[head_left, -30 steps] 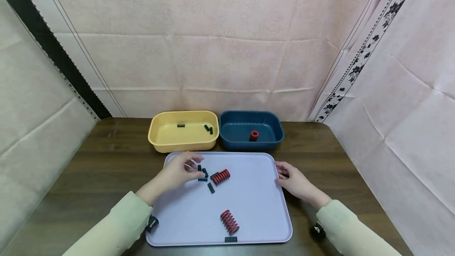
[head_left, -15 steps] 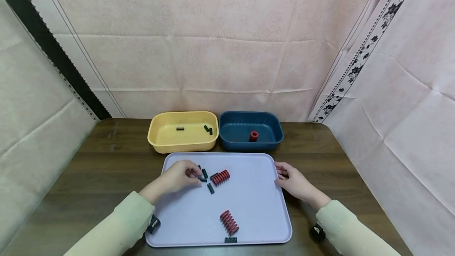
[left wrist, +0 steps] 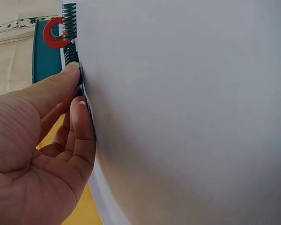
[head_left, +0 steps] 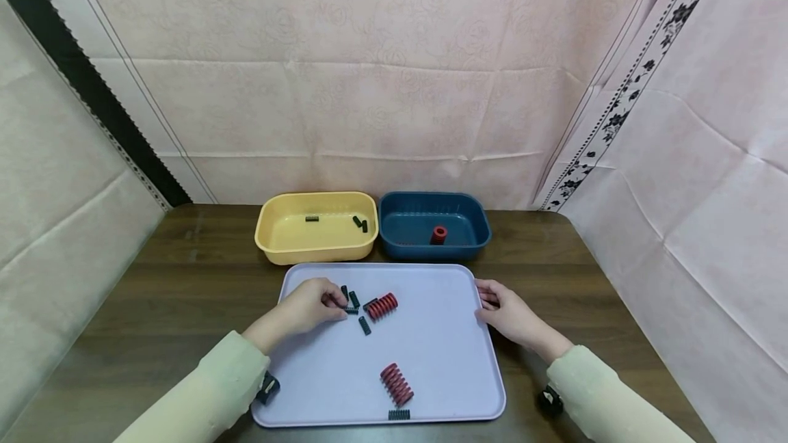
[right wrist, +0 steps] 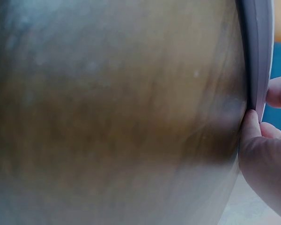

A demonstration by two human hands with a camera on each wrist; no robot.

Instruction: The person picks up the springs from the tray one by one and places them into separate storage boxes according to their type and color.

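At the far left part of the pale lavender tray [head_left: 443,347], my left hand [head_left: 308,306] pinches one end of a small dark green spring [head_left: 353,311] between thumb and fingertips. The left wrist view shows the thumb [left wrist: 56,86] covering much of it. Several more green springs [head_left: 365,325] lie close by, one of them against a thick red spring [head_left: 383,307]. A second red spring [head_left: 397,385] lies near the tray's front edge beside another green spring [head_left: 399,415]. My right hand [head_left: 507,313] grips the tray's right rim [right wrist: 260,70] with bent fingers.
Behind the tray stand a yellow bin [head_left: 317,256] with several green springs and a blue bin [head_left: 425,251] with a red spring [head_left: 439,234] standing in it. A wooden table [head_left: 185,292] bears everything. Pale cloth [head_left: 394,108] hangs at the back and sides.
My left hand has come down and slightly forward onto the green spring, its thumb and fingers drawing together. The right hand stays at the tray's rim.
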